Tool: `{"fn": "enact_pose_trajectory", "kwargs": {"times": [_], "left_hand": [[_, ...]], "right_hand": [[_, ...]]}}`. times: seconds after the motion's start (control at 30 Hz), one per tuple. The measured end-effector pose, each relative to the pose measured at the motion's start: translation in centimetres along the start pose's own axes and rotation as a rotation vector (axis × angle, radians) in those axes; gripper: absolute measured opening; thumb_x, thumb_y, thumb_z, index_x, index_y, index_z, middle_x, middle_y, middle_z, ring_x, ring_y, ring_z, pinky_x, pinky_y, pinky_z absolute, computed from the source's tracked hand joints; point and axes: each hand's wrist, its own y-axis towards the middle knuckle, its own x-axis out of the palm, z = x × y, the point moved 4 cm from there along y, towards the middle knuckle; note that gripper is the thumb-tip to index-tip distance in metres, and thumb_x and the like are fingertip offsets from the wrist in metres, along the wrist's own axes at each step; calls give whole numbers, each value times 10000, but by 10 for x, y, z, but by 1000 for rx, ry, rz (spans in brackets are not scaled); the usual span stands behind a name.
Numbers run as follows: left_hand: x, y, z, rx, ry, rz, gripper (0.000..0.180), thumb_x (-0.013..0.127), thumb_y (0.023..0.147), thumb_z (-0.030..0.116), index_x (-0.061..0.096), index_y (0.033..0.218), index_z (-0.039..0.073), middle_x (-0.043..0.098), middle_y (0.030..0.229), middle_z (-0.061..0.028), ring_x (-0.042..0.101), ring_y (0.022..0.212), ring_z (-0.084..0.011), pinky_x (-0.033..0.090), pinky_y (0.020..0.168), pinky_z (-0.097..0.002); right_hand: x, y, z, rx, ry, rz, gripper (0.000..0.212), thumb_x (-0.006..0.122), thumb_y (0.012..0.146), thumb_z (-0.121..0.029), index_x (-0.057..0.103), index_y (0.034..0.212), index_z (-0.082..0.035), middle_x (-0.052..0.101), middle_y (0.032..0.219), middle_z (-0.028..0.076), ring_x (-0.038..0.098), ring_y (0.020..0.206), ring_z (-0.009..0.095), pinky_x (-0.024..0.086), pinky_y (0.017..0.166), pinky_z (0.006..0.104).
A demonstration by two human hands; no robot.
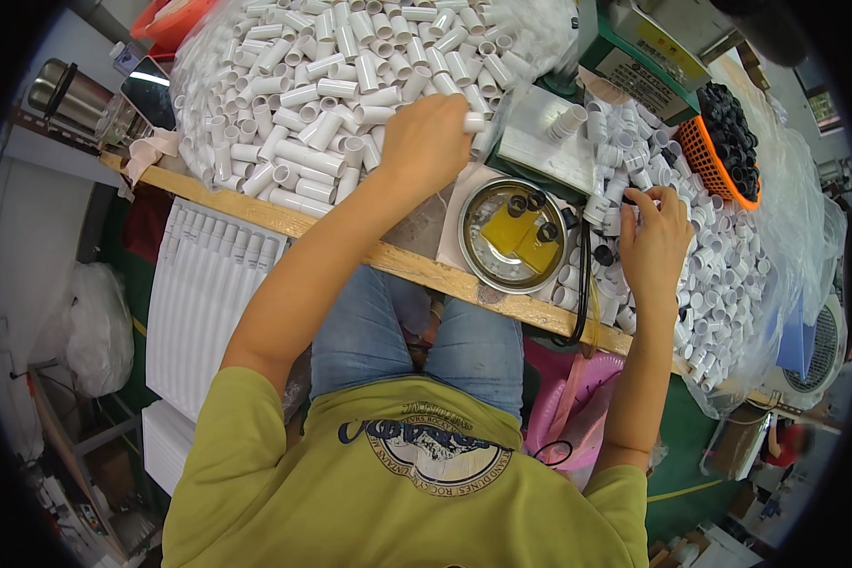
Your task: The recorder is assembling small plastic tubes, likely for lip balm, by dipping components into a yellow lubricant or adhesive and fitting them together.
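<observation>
My left hand point(427, 144) is closed, with a short white plastic tube point(474, 123) sticking out from its fingers. It is at the right front of a big heap of glossy white tubes point(327, 90) on a clear plastic bag. On the right, my right hand point(655, 237) reaches into a pile of small white caps point(719, 293). Its thumb and fingertips are bent together at the pile's edge; what they pinch is too small to make out. Between the hands stands a grey metal block point(544, 142) with a white threaded piece point(568, 123) on top.
A round metal dish point(473, 251) holds yellow pieces with black knobs. An orange basket point(705, 156) of black parts stands at the right, beside a green box point(634, 71). Black cables point(583, 284) hang over the wooden table edge point(417, 270). A steel flask point(66, 99) is far left.
</observation>
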Motion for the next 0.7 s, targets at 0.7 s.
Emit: {"fn": "enact_pose_trajectory", "kwargs": {"times": [0.7], "left_hand": [[-33,-46,-6,-280,-1042,-316,275,709,804,125,629,1043,13,614,936,14,541,790,-58,448,707,-210]], "right_hand": [[24,45,31,-180,-188,-316,74,610,720,-38,622,792,-26,562,814,105,581,798,293,453,729,399]]}}
